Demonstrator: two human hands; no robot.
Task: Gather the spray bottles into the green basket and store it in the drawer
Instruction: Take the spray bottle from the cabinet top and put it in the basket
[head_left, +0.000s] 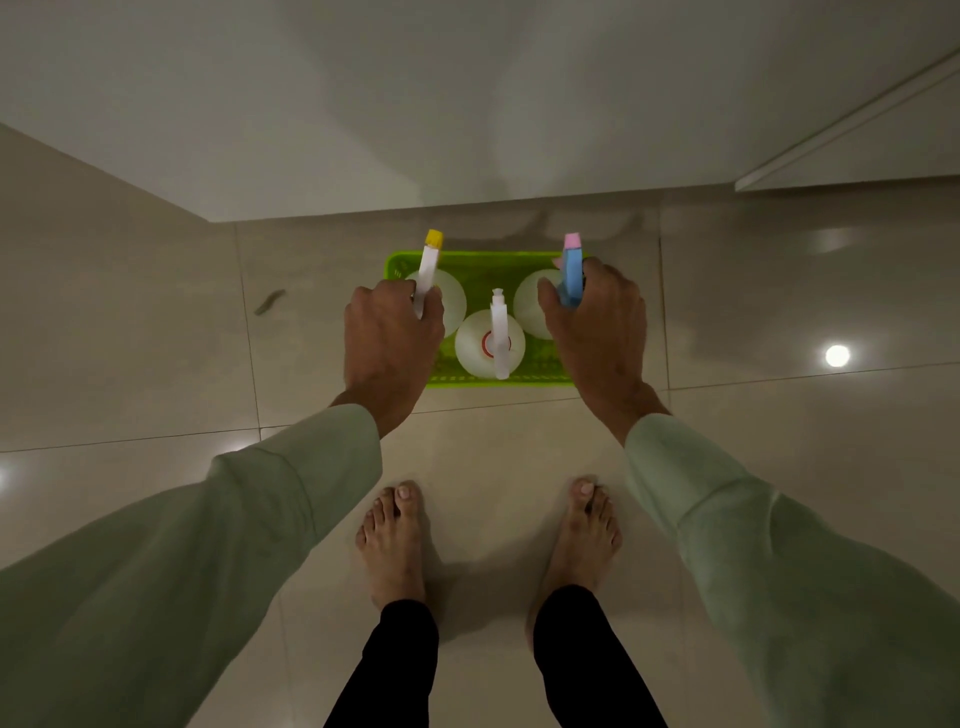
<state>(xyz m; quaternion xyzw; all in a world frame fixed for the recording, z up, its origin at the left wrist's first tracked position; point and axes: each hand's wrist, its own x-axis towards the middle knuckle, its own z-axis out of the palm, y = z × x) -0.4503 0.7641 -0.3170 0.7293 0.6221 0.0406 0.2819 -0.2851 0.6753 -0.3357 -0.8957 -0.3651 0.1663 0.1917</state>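
A green basket (483, 265) sits on the tiled floor in front of my bare feet. Three white spray bottles stand in it. My left hand (392, 343) grips the head of the left bottle with the yellow nozzle (431, 260). My right hand (597, 322) grips the blue sprayer with a pink nozzle (572, 265) of the right bottle. Between them a bottle with a white sprayer (491, 345) stands untouched near the basket's front. Both hands hide the basket's side rims.
White cabinet fronts (467, 104) rise just behind the basket, with a seam or edge at the upper right (841, 130). A small dark scrap (269, 301) lies on the floor to the left. My feet (395, 540) stand close behind the basket.
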